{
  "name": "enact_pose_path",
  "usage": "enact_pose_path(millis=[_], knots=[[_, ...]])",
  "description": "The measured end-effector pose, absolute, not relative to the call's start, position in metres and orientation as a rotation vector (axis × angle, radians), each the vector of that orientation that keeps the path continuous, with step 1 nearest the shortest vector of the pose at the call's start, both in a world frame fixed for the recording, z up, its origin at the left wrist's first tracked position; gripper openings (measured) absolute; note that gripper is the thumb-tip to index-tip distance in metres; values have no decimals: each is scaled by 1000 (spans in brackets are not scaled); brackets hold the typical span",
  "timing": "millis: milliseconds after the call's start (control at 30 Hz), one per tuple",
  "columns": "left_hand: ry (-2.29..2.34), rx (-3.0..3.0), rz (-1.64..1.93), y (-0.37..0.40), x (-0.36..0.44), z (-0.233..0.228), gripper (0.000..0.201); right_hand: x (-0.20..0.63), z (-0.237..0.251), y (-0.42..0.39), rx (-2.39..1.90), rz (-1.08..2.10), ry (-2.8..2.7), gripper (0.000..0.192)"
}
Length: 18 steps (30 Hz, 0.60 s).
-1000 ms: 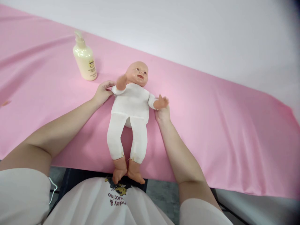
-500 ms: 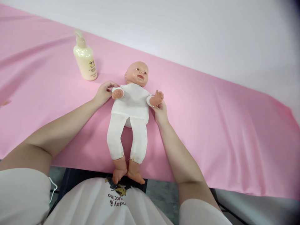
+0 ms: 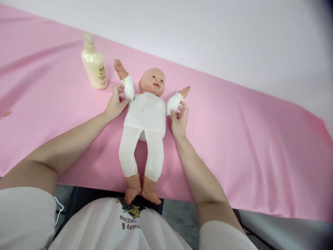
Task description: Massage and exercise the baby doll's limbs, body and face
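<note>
A bald baby doll (image 3: 145,111) in a white top and white trousers lies on its back, feet toward me and over the table's front edge. Both of its arms are raised and spread out beside its head. My left hand (image 3: 117,102) is at the white upper arm on the left, thumb by the armpit and fingers curled but apart. On the other side, my right hand (image 3: 180,119) has its thumb and loosely bent fingers against the underside of the doll's other sleeve. Neither hand shows a firm grip.
A pale yellow pump bottle (image 3: 95,67) stands left of the doll's head. Pink cloth (image 3: 221,146) covers the table, with folds at the right. Behind it rises a white surface (image 3: 208,38). The cloth's near edge lies close to my body.
The doll's arms have swung from its sides up and outward. My fingers have loosened and spread around the sleeves, while the doll's body and the bottle have stayed in place.
</note>
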<state>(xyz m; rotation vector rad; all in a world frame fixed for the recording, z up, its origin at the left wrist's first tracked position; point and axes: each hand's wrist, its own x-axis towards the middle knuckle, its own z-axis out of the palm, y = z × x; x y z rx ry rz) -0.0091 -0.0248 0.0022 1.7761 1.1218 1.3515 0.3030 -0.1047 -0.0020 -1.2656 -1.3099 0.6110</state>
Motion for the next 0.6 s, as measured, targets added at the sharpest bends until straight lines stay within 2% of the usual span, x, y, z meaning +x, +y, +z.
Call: enact_pose_path(millis=[433, 600], knots=[[1375, 2090, 1049, -28, -11, 20, 50, 308, -9, -97, -1401, 699, -1374, 71], [1336, 1941, 1052, -31, -11, 20, 56, 307, -9, -97, -1342, 725, -1317, 69]])
